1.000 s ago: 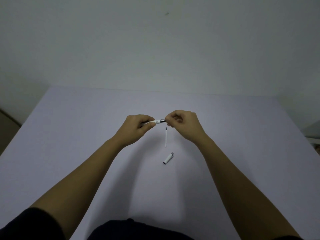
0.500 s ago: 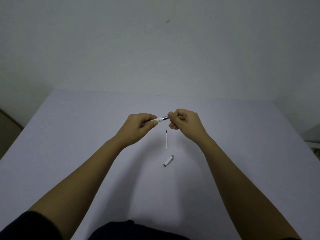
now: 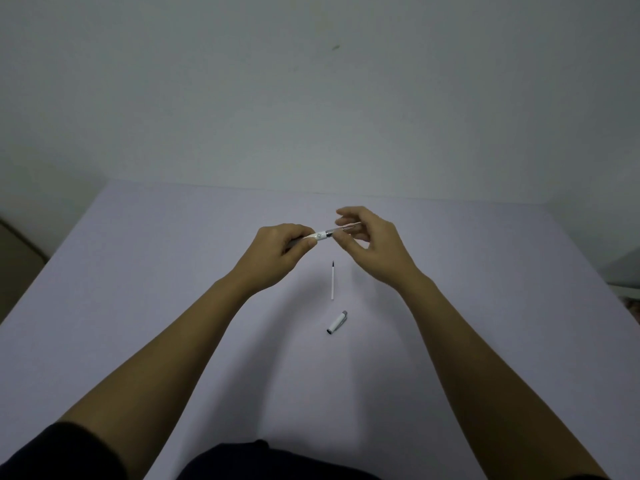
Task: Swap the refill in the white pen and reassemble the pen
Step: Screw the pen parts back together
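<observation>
My left hand (image 3: 282,249) is closed around the white pen barrel (image 3: 321,235), which points right. A grey metal front section (image 3: 341,231) sticks out of the barrel's end. My right hand (image 3: 372,244) has thumb and forefinger lightly on that front section, with the other fingers spread apart. On the table below the hands lies a thin white refill (image 3: 332,282) with a dark tip pointing away from me. Nearer to me lies the white pen cap (image 3: 336,322) with a grey end.
The pale lilac table (image 3: 138,306) runs to a plain wall at the back. A brown surface (image 3: 17,265) shows past the left edge, and something grey (image 3: 623,271) past the right edge.
My right hand has loosened from a closed fist over the pen's end to spread fingers, so the grey front section now shows. Both hands shifted slightly away from me.
</observation>
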Demonstrator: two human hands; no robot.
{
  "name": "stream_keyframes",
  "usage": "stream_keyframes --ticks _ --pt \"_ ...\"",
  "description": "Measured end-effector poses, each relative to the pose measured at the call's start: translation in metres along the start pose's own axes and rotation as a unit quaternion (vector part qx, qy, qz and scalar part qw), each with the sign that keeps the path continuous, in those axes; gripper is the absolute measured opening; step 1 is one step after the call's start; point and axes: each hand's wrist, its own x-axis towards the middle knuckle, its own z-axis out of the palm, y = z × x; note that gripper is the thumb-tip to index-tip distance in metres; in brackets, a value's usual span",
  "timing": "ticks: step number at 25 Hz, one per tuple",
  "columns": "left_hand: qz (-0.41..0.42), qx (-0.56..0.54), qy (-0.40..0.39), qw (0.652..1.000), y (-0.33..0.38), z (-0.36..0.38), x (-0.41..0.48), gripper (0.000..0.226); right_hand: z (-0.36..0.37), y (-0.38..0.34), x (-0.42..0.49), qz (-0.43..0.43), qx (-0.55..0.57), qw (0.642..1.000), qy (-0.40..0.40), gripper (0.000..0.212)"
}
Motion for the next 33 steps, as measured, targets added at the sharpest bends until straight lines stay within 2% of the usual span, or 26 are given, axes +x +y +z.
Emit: stream_keyframes --ticks 2,4,9,13,16,18,20,24,27,31,33 --pt "0.003 0.002 0.0 1.0 0.0005 -0.0008 0.0003 0.02 -0.0016 0.0001 0.0 -0.021 -0.012 1.0 0.001 0.015" --pt "0.009 0.003 -0.003 1.0 0.0005 -0.0015 -0.0006 0.02 -0.0034 -0.0015 0.0024 -0.006 -0.032 0.999 0.002 0.009" --pt "0.013 0.002 0.001 1.0 0.0032 -0.0028 0.0013 0.02 -0.0062 -0.0019 0.0029 -0.05 -0.064 0.997 -0.018 0.013" --pt "0.023 0.002 -0.001 1.0 0.0029 -0.0049 0.0016 0.022 -0.0055 -0.0044 0.0054 -0.015 -0.072 0.997 -0.023 0.02" --pt "0.025 0.006 0.009 1.0 0.0016 -0.0058 0.0021 0.021 -0.0041 -0.0052 0.0037 -0.063 -0.06 0.996 -0.021 0.018" --pt "0.025 0.009 0.002 1.0 0.001 -0.0046 0.0011 0.021 -0.0045 -0.0059 0.005 -0.052 -0.067 0.996 -0.012 0.012" --pt "0.024 0.006 0.004 1.0 0.0004 -0.0039 0.0 0.02 -0.0039 -0.0064 0.0064 -0.035 -0.074 0.997 -0.012 0.016" --pt "0.02 -0.003 0.011 1.0 0.0005 -0.0063 0.0005 0.019 -0.0013 -0.0054 0.0046 -0.061 -0.076 0.995 -0.008 0.012" --pt "0.025 0.001 -0.001 1.0 0.0011 -0.006 -0.0005 0.021 -0.0012 -0.0041 0.0039 -0.041 -0.092 0.995 -0.008 0.02" --pt "0.023 -0.002 -0.003 1.0 0.0006 -0.007 -0.0013 0.021 -0.0044 -0.0052 0.0035 -0.109 -0.106 0.988 -0.026 0.017" --pt "0.025 -0.006 -0.008 1.0 0.0013 -0.0064 -0.0017 0.021 -0.0065 -0.0052 0.0059 -0.094 -0.111 0.989 -0.025 0.014"
